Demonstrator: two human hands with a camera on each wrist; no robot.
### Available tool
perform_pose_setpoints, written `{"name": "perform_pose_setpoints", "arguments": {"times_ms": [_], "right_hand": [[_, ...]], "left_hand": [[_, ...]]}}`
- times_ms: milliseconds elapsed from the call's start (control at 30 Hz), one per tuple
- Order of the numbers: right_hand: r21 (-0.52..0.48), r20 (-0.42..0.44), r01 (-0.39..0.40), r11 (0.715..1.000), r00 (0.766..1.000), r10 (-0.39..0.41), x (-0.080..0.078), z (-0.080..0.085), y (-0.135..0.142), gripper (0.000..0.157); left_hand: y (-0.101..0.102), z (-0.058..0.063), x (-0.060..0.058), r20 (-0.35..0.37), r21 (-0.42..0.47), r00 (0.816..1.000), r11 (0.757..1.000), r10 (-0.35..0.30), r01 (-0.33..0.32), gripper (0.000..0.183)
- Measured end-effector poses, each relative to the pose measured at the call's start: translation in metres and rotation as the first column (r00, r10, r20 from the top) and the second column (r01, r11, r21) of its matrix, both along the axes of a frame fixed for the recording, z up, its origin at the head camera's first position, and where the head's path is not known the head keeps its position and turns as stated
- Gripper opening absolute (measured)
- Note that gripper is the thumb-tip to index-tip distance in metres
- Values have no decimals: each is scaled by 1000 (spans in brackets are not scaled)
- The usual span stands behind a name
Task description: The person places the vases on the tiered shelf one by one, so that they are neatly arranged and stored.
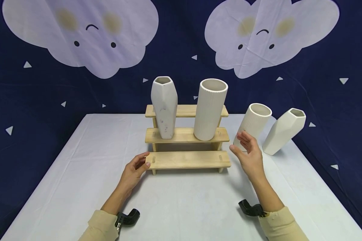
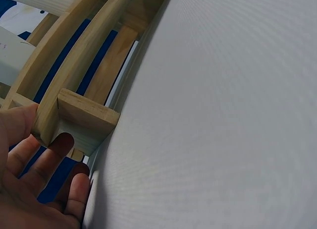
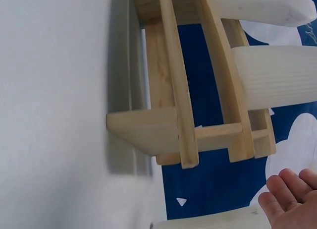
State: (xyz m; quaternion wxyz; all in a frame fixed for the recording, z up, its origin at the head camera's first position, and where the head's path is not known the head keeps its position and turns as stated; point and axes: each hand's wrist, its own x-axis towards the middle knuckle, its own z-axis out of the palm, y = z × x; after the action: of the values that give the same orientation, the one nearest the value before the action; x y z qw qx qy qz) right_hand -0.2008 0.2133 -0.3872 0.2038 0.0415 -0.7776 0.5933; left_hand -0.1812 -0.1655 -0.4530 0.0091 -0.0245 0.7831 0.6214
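A three-tier wooden display stand stands on the table. My left hand holds the left end of its lowest board, thumb on the edge and the other fingers around and below. On the middle tier stand a white faceted vase at left and a white ribbed cylindrical vase at right. My right hand is raised to the right of the stand with fingers apart and nothing in them. It overlaps the lower part of a shorter ribbed vase in the head view.
Beyond the shorter ribbed vase, a second faceted vase stands near the right edge of the white-covered table. A dark blue cloth with printed clouds hangs behind the table. Black wrist cameras sit on both forearms.
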Motion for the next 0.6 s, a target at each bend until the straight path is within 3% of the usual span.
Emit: {"name": "perform_pose_setpoints", "arguments": {"times_ms": [600], "right_hand": [[19, 18, 85, 996, 996, -86, -1, -11, 21, 61]], "left_hand": [[1, 1, 0, 7, 5, 1000, 1000, 2, -2, 43]]}}
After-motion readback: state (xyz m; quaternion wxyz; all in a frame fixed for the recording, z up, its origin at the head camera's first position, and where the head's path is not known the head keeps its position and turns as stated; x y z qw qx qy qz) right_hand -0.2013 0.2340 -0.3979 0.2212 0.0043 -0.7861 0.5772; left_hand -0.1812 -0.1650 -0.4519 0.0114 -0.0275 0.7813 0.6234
